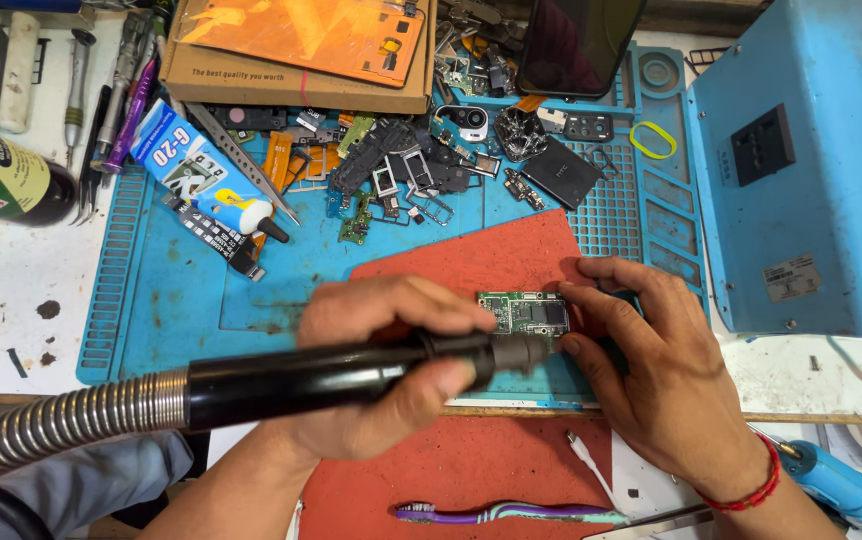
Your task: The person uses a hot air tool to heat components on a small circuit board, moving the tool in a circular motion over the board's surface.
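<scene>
Cluttered blue repair mat (181,290), red pad (491,262), circuit board (525,312).

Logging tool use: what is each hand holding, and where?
Left hand wraps the black heat wand near its nozzle end; right hand pinches the small circuit board by its right edge.
</scene>
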